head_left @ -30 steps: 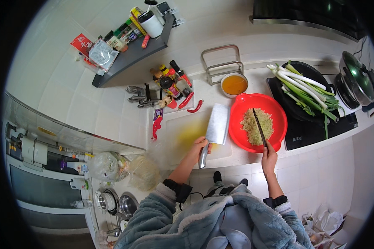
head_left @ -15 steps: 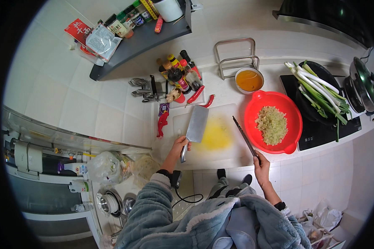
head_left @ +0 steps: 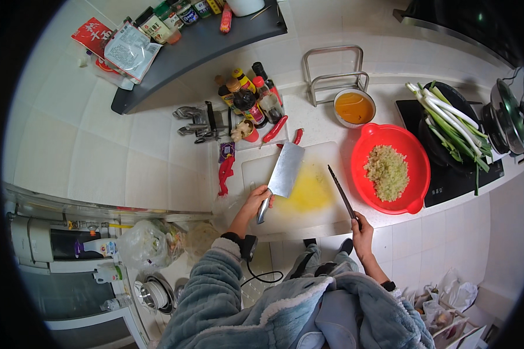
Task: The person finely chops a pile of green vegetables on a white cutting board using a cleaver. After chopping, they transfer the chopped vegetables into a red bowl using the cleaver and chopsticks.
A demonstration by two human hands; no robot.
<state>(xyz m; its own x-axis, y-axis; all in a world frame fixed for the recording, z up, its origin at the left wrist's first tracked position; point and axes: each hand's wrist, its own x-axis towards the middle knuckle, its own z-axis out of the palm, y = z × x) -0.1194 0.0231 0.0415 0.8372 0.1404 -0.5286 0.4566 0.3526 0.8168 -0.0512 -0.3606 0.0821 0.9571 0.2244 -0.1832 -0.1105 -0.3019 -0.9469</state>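
My left hand [head_left: 258,200] grips the handle of a cleaver [head_left: 286,170], its broad metal blade pointing away over the white cutting board [head_left: 259,170]. Yellow staining marks the middle of that board. In my right hand [head_left: 363,232] is a long, slim, dark utensil [head_left: 342,195], held above the board's right side; whether it is an edge-on knife or chopsticks I cannot make out. Close by on the right stands a red colander-like basin [head_left: 420,174] with a heap of finely chopped pale-green pieces [head_left: 386,173] in it.
Behind the basin are a bowl of amber liquid [head_left: 355,109] and a metal rack [head_left: 336,75]. Scallions [head_left: 453,125] lie across a black pan on the cooktop [head_left: 439,186]. Sauce bottles [head_left: 247,102], red chilies [head_left: 275,129] and a knife block [head_left: 201,124] stand at the back left, below a shelf [head_left: 215,49].
The cleaver and my left hand have shifted slightly right over the board. My right hand has moved a little left, still holding the dark utensil. The whole view has shifted slightly.
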